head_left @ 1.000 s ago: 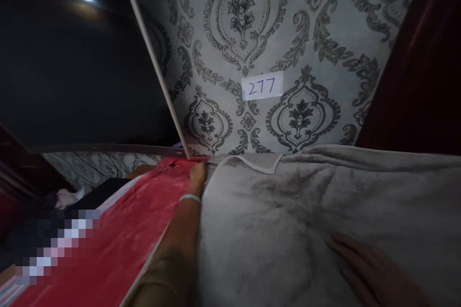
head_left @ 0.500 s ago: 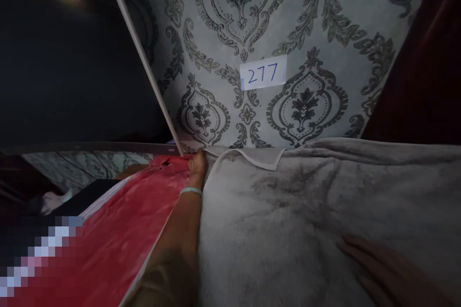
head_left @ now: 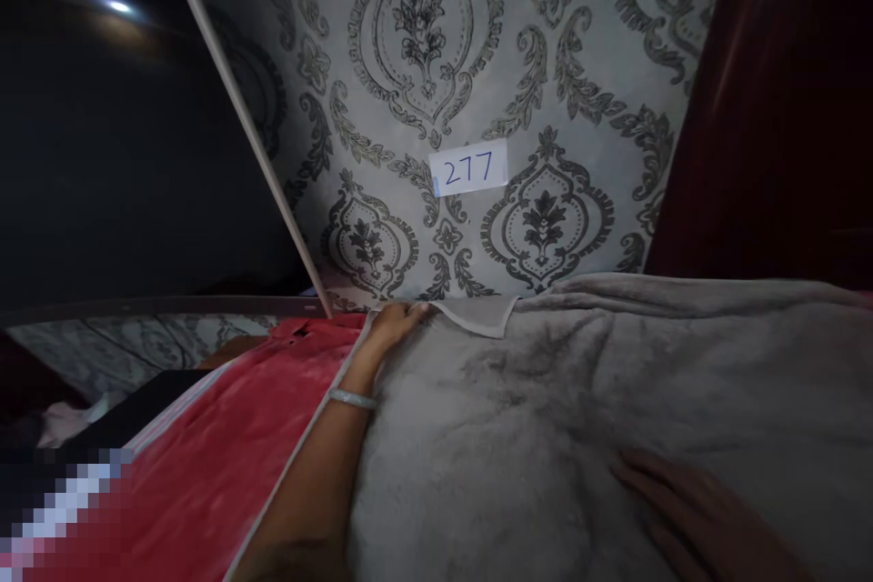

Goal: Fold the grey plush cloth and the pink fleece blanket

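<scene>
- The grey blanket covers the middle and right of the view, its far edge at the foot of the patterned wall and its near part running out of the frame.
- Its visible spread is longest from left to right, along the wall (the full long axis cannot be told, since the frame cuts it off); its pale left edge slants from the wall down toward the person.
- A turned-over corner at the far edge points back toward the person and slightly right.
- The left hand lies at the blanket's far left corner, fingers pointing right and close together; whether they pinch the cloth, I cannot tell.
- The right hand rests low on the blanket, flat, fingers extended leftward and away, mostly together.
- A red cover lies just left of the blanket, beside the left forearm.
</scene>
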Action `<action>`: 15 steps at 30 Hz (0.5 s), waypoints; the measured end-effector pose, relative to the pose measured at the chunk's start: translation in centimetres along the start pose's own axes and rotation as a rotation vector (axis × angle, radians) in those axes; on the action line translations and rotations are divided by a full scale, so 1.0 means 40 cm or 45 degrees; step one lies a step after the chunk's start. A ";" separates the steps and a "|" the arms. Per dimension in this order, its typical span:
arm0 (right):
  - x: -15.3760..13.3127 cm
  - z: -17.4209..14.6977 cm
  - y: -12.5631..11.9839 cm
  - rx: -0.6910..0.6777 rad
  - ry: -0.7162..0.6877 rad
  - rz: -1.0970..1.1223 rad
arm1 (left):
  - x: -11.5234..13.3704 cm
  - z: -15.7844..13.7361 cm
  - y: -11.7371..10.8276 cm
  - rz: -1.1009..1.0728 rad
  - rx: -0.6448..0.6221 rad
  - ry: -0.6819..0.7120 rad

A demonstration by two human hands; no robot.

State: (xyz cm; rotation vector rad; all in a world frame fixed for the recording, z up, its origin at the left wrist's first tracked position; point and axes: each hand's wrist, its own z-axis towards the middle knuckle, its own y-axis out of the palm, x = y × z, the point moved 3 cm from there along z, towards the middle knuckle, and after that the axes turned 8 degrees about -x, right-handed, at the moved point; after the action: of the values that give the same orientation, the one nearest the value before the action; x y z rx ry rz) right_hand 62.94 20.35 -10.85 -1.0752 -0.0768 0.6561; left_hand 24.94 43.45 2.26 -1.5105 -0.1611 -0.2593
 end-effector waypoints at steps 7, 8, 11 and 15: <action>-0.022 0.011 -0.021 -0.049 0.052 -0.006 | -0.021 -0.003 0.002 -0.032 0.218 -0.179; -0.026 0.011 -0.024 -0.056 0.061 -0.007 | -0.032 -0.010 -0.001 -0.008 0.271 -0.251; -0.035 0.013 -0.030 -0.086 0.089 -0.008 | -0.073 -0.026 0.005 0.067 0.286 -0.426; -0.042 0.020 -0.032 -0.169 0.110 0.047 | -0.106 -0.020 0.034 0.058 0.177 -0.455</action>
State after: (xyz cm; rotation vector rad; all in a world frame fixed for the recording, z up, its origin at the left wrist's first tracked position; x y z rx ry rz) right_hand 61.87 19.71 -8.97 -1.2339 -0.0263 0.6438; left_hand 21.17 42.98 -0.22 -1.4100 -0.4200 0.0599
